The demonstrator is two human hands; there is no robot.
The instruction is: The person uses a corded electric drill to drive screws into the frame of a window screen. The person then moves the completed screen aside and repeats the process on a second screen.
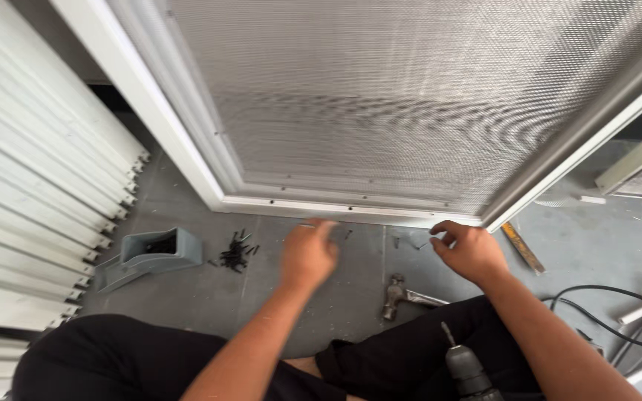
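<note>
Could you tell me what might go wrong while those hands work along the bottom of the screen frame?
The loose black screws scattered on the floor could get knelt on or lost. The drill resting by the lap, bit upward, might jab an arm. The left hand and right hand sit under the frame's bottom rail, which could pinch fingers if the frame slips.

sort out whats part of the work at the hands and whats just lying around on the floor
In the work at the hands:
- left hand and right hand, at the bottom rail
- white mesh screen frame
- loose black screws
- drill by the lap

Lying about:
- claw hammer
- grey plastic container
- stacked white profiles
- black cable
- flat wooden strip
</note>
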